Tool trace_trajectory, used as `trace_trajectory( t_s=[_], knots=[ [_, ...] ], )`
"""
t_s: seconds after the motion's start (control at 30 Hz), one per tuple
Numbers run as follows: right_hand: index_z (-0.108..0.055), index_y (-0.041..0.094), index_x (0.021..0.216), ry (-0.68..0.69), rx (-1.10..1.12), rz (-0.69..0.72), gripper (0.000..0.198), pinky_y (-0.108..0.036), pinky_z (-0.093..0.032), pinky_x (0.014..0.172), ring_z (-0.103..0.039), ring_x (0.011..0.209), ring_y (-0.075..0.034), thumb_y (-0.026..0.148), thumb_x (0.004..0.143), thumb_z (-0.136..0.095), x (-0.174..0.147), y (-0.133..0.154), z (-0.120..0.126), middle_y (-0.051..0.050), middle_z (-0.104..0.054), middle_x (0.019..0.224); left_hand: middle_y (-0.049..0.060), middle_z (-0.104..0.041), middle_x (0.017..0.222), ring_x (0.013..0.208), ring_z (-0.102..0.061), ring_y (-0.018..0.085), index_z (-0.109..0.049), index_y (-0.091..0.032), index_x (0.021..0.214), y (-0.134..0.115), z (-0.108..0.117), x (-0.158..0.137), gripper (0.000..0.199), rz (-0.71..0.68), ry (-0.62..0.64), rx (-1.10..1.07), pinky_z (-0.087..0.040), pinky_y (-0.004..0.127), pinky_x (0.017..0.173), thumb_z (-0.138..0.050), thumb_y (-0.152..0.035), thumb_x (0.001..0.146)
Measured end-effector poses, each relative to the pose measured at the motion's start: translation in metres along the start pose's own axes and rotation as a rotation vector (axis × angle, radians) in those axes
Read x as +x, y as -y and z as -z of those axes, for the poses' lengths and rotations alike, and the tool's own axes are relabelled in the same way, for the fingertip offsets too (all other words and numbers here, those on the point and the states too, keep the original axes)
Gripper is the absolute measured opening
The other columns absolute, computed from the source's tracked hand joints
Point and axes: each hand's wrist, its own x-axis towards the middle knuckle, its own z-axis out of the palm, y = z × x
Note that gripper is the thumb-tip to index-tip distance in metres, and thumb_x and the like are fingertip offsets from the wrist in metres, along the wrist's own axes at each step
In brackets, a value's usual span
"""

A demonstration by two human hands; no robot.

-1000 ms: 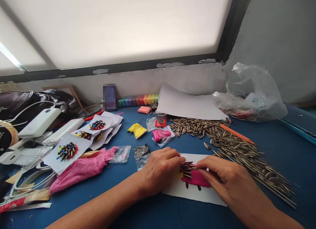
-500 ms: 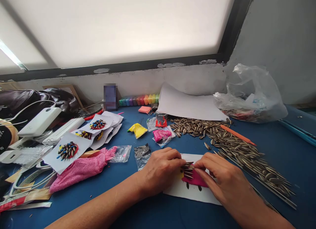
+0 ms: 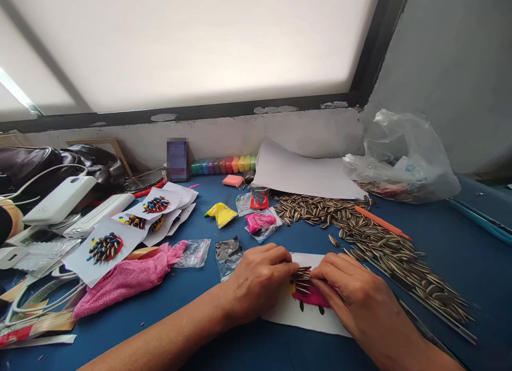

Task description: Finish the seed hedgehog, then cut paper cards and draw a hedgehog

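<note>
A white sheet of paper (image 3: 294, 324) lies under both hands, carrying a flat magenta clay shape (image 3: 314, 297) with a yellow part at its left end. Striped sunflower seeds (image 3: 303, 279) stick out of the clay in rows. Two dark seeds lie below it like feet. My left hand (image 3: 262, 277) rests at the left side, fingers curled together against the seeds; what its fingertips hold is hidden. From the right, my right hand (image 3: 352, 285) pinches a sunflower seed at the clay, thumb and forefinger pressed together; the seed is mostly covered.
Loose sunflower seeds (image 3: 384, 243) spread to the right, with an orange pen (image 3: 383, 223) on them. Clay packets, yellow (image 3: 221, 214) and pink (image 3: 261, 221), lie ahead. Leftward are seed-covered paper pieces (image 3: 82, 261), a pink cloth (image 3: 128, 280) and a white power bank (image 3: 60, 200). A plastic bag (image 3: 424, 163) stands back right.
The view has shifted slightly. Both hands stay at the clay shape; my right fingertips have moved a little closer to the seed rows.
</note>
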Motion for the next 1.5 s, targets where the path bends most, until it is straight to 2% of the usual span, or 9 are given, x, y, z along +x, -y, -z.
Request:
trace_trajectory(
  t_s=[0.4, 0.83, 1.17, 1.33, 1.43, 1.5],
  knots=[
    [-0.062, 0.021, 0.077, 0.008, -0.115, 0.043, 0.027, -0.031, -0.047, 0.062, -0.058, 0.069, -0.02, 0.005, 0.094, -0.047, 0.001, 0.002, -0.005, -0.003, -0.063, 0.076, 0.006, -0.07, 0.089, 0.077, -0.062, 0.017, -0.069, -0.014, 0.099, -0.002, 0.002, 0.003, 0.027, -0.005, -0.035, -0.028, -0.048, 0.025, 0.068, -0.042, -0.01, 0.099],
    [-0.062, 0.023, 0.082, -0.013, -0.069, 0.026, 0.018, -0.029, -0.049, 0.062, -0.061, 0.069, -0.018, 0.012, 0.094, -0.054, 0.001, 0.0, 0.001, -0.001, -0.063, 0.078, 0.006, -0.07, 0.09, 0.076, -0.062, 0.017, -0.068, -0.014, 0.1, -0.001, -0.001, 0.002, 0.024, -0.009, -0.061, -0.053, -0.048, 0.026, 0.067, -0.044, -0.011, 0.099],
    [-0.063, 0.023, 0.083, -0.03, -0.094, 0.046, 0.021, -0.032, -0.051, 0.06, -0.062, 0.068, -0.02, 0.016, 0.097, -0.049, 0.002, -0.003, 0.002, -0.002, -0.063, 0.077, 0.006, -0.071, 0.091, 0.077, -0.063, 0.018, -0.068, -0.015, 0.102, -0.001, 0.0, 0.001, 0.025, -0.008, -0.063, -0.041, -0.048, 0.027, 0.068, -0.043, -0.01, 0.098],
    [-0.066, 0.022, 0.097, -0.123, -0.116, 0.024, 0.024, -0.033, -0.053, 0.067, -0.064, 0.076, -0.02, 0.015, 0.099, -0.042, 0.004, -0.005, 0.009, -0.005, -0.066, 0.086, 0.007, -0.071, 0.091, 0.075, -0.062, 0.018, -0.068, -0.014, 0.101, 0.001, -0.003, 0.0, 0.024, 0.009, -0.098, -0.088, -0.049, 0.028, 0.067, -0.045, -0.009, 0.096],
    [-0.067, 0.019, 0.108, -0.192, -0.174, -0.006, 0.029, -0.034, -0.054, 0.071, -0.066, 0.085, -0.021, 0.011, 0.096, -0.041, 0.005, -0.019, 0.013, -0.007, -0.069, 0.095, 0.007, -0.071, 0.093, 0.077, -0.063, 0.018, -0.069, -0.014, 0.101, 0.001, -0.004, -0.001, 0.023, 0.024, -0.101, -0.108, -0.05, 0.028, 0.067, -0.046, -0.009, 0.096],
    [-0.069, 0.018, 0.105, -0.202, -0.22, -0.048, 0.029, -0.035, -0.055, 0.072, -0.067, 0.085, -0.022, 0.013, 0.096, -0.042, 0.005, -0.033, 0.015, -0.008, -0.069, 0.094, 0.008, -0.071, 0.095, 0.078, -0.064, 0.018, -0.069, -0.013, 0.1, 0.001, -0.003, -0.001, 0.023, 0.03, -0.095, -0.112, -0.051, 0.028, 0.068, -0.047, -0.009, 0.096]
  ],
)
